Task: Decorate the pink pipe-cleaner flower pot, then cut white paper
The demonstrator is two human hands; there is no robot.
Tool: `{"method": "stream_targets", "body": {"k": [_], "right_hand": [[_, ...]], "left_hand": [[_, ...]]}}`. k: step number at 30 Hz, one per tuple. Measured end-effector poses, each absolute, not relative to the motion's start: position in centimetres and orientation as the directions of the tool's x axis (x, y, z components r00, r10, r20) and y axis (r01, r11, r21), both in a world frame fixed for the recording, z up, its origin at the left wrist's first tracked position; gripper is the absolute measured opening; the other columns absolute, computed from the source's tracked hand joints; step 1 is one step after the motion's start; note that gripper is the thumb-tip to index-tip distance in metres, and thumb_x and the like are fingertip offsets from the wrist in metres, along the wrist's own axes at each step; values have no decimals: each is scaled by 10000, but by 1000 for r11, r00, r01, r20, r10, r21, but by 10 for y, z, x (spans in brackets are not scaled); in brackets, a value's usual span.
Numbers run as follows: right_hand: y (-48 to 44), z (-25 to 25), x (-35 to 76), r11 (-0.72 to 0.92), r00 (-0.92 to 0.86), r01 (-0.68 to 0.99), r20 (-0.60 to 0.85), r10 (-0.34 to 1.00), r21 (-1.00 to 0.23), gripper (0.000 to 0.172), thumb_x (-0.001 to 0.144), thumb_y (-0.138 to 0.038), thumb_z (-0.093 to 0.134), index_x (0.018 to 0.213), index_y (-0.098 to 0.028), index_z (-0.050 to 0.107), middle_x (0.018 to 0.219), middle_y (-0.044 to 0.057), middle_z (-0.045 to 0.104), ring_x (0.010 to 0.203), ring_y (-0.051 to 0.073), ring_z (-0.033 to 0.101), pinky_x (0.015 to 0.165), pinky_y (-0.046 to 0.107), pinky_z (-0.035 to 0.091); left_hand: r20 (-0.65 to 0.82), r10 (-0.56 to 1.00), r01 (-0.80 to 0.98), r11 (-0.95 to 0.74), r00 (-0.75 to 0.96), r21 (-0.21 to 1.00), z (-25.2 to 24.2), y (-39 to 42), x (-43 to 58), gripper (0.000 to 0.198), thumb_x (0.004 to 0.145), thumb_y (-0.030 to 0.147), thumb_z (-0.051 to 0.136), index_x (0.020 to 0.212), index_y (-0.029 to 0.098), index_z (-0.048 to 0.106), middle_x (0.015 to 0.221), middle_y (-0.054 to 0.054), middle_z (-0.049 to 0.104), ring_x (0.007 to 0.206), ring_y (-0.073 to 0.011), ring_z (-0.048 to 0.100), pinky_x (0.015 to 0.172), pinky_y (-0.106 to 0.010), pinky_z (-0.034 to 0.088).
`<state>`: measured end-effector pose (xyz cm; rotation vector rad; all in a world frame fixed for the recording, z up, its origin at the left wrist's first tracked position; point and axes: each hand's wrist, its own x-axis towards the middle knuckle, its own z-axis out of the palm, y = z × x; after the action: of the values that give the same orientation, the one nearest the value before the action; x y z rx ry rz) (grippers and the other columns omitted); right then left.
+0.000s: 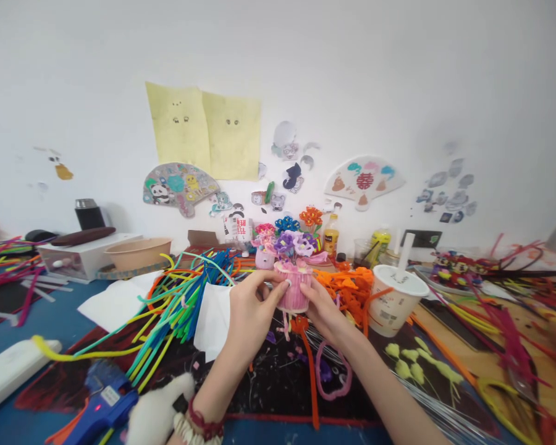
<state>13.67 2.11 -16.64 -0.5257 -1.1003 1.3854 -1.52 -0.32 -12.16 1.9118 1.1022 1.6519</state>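
Observation:
A small pink flowerpot of fuzzy pipe cleaners (293, 300) is held up over the dark mat, strands dangling below it. My left hand (254, 304) is closed at its left side, thumb and forefinger pinched by a tiny white spot on the wall that I cannot make out. From the right, my right hand (323, 307) grips the pot with its fingers around the side. Purple pipe-cleaner flowers (296, 242) appear just above the rim; whether they belong to the pot or stand behind it, I cannot tell. A pink pipe-cleaner loop (333, 377) lies below my right forearm.
A blue glue gun (109, 398) with a red light lies front left, beside a white fluffy piece (157, 405). Blue, green and yellow pipe cleaners (189, 303) spread at left. A lidded cup with a straw (396, 300) stands right, near yellow-handled scissors (505, 402).

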Motion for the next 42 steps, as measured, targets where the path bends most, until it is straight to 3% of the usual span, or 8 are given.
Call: {"method": "stream_targets", "body": {"k": [13, 23, 33, 42], "right_hand": [[22, -172, 137, 204, -119, -462, 289, 950, -863, 488, 645, -383, 837, 1067, -221, 652, 1094, 62, 733, 1049, 278, 656, 976, 429, 458], [22, -174, 134, 213, -89, -435, 277, 957, -875, 466, 667, -398, 831, 1059, -208, 665, 1090, 68, 735, 1052, 274, 655, 972, 428, 457], [18, -169, 135, 221, -115, -429, 296, 948, -876, 459, 637, -353, 846, 1031, -231, 645, 1134, 66, 718, 1101, 285, 640, 998, 444, 450], [16, -165, 134, 249, -156, -397, 333, 930, -883, 573, 591, -253, 873, 1098, -227, 609, 1137, 68, 714, 1080, 281, 656, 969, 443, 487]], "left_hand": [[562, 826, 310, -545, 41, 779, -127, -3, -13, 229, 775, 402, 683, 705, 185, 658, 540, 63, 517, 503, -94, 371, 496, -225, 290], [565, 824, 351, -542, 44, 763, -128, -4, -11, 250, 795, 406, 658, 693, 177, 659, 563, 42, 583, 501, -100, 426, 499, -227, 332], [649, 760, 467, -579, 13, 668, -129, -8, -10, 197, 840, 372, 609, 757, 198, 650, 652, 15, 633, 559, -126, 505, 553, -244, 376], [726, 687, 532, -622, 19, 575, -134, -9, -10, 119, 864, 305, 603, 845, 196, 644, 783, -9, 677, 640, -137, 553, 630, -258, 411]]}}
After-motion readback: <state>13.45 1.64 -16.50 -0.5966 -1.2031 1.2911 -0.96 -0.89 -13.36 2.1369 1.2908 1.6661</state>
